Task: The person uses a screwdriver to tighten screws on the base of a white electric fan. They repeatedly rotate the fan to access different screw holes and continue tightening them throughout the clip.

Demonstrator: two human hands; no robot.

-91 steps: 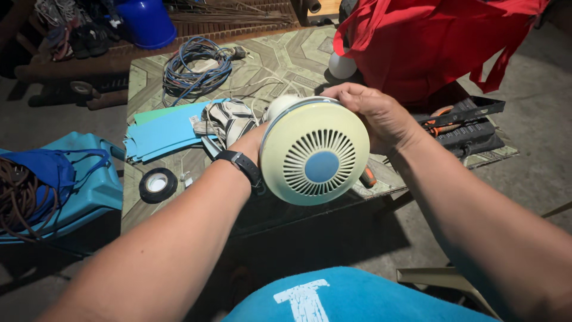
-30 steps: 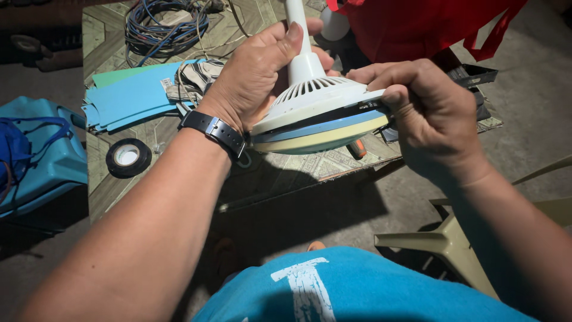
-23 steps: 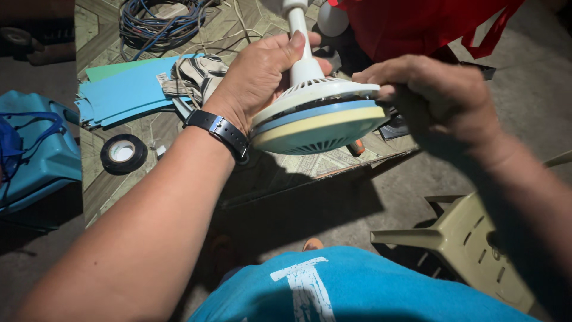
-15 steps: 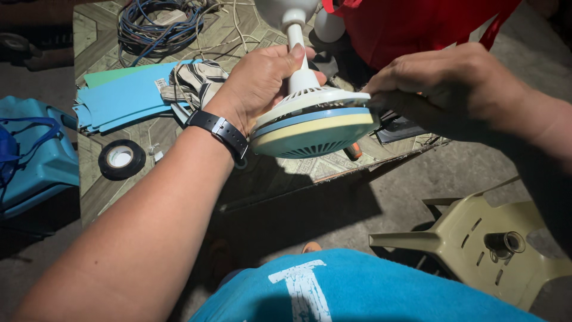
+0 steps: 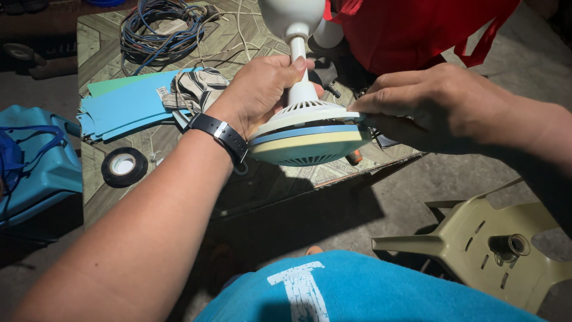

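A small cream and white fan (image 5: pixel 307 137) with a blue band around its round body hangs over the low table's front edge, grille facing down and white stem pointing up. My left hand (image 5: pixel 262 95), a black watch on its wrist, is wrapped around the stem and the top of the body. From the right, the fingertips of my right hand (image 5: pixel 435 107) rest on the rim of the body.
The patterned low table (image 5: pixel 107 48) carries a coil of blue cable (image 5: pixel 158 30), blue sheets (image 5: pixel 125 107), a striped cloth (image 5: pixel 193 89) and a roll of black tape (image 5: pixel 124 167). A blue bag (image 5: pixel 36 167) lies left, red cloth (image 5: pixel 417 30) behind, a beige plastic base (image 5: pixel 488 250) lower right.
The fan was turned from grille facing me to grille facing down. My left hand moved onto the stem, and my right hand slid along the rim to the right side.
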